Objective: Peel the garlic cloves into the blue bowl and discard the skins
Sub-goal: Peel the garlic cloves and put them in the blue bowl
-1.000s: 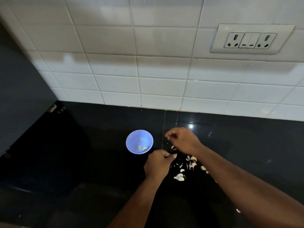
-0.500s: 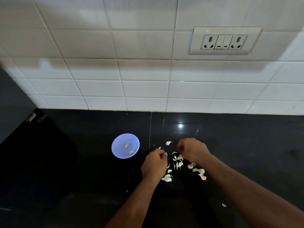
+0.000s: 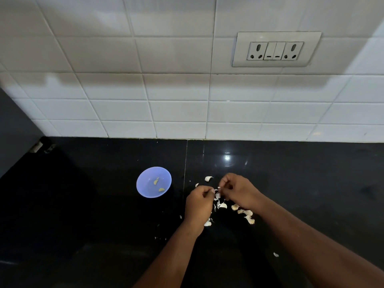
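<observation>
Left hand (image 3: 199, 204) and right hand (image 3: 239, 190), fingers pinching one garlic clove (image 3: 216, 190) together

On the glossy black stone counter (image 3: 104, 204), the round pale-blue plastic bowl (image 3: 145, 190) stands at nine o'clock from the two hands, well apart from them, with bare counter between. The left hand (image 3: 198, 204) and right hand (image 3: 239, 191) meet fingertip to fingertip over a scatter of white papery garlic skins and cloves (image 3: 222, 205), which spreads toward five o'clock. At twelve o'clock open counter runs to the white tiled wall (image 3: 166, 90). A dark cabinet side (image 3: 14, 132) closes off ten o'clock.
</observation>
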Demonstrator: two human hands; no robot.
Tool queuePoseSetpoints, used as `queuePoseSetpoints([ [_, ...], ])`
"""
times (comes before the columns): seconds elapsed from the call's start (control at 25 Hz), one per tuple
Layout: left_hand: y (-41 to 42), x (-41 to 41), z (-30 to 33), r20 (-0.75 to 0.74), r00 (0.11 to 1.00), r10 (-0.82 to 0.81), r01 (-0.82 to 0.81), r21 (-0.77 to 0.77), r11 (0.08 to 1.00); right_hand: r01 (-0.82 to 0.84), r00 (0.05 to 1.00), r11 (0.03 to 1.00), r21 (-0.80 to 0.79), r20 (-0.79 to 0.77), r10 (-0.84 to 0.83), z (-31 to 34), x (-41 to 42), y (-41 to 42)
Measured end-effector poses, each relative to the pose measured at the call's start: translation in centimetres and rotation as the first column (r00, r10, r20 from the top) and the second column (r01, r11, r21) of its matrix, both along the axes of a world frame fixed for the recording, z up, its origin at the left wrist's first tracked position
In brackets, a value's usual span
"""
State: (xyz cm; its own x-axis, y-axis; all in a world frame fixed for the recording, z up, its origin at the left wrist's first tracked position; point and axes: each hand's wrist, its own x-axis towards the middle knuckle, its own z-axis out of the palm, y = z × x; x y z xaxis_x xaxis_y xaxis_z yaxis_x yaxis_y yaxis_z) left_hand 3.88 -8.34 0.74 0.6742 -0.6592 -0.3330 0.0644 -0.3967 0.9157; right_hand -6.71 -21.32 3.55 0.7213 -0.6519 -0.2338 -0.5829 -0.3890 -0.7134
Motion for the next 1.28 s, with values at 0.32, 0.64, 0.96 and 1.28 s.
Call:
queuePoseSetpoints([
  [0.32,-0.3,-0.6,0.7,-0.344,0.938,0.039,-0.066,-0.066,0.996,0.057,0.985,0.970,0.238,0.144,-0.093,-0.2,-0.6,0.9],
  [0.64,-0.8,-0.6,0.6,-0.252,0.967,0.020,-0.045,-0.097,0.994,0.197,0.920,0.827,0.527,0.192,-0.341,-0.3,-0.4,1.2],
  [0.96,-1.4,-0.5,0.2,-0.169,0.979,0.113,-0.129,-0.088,0.988,0.169,0.949,0.828,0.535,0.138,-0.283,-0.7,-1.1,0.6],
  [1.28,-1.7,-0.5,0.1,-0.093,0.995,0.036,-0.044,-0.087,0.995,0.186,0.943,0.929,0.321,0.207,-0.261,0.0,-0.2,1.1],
])
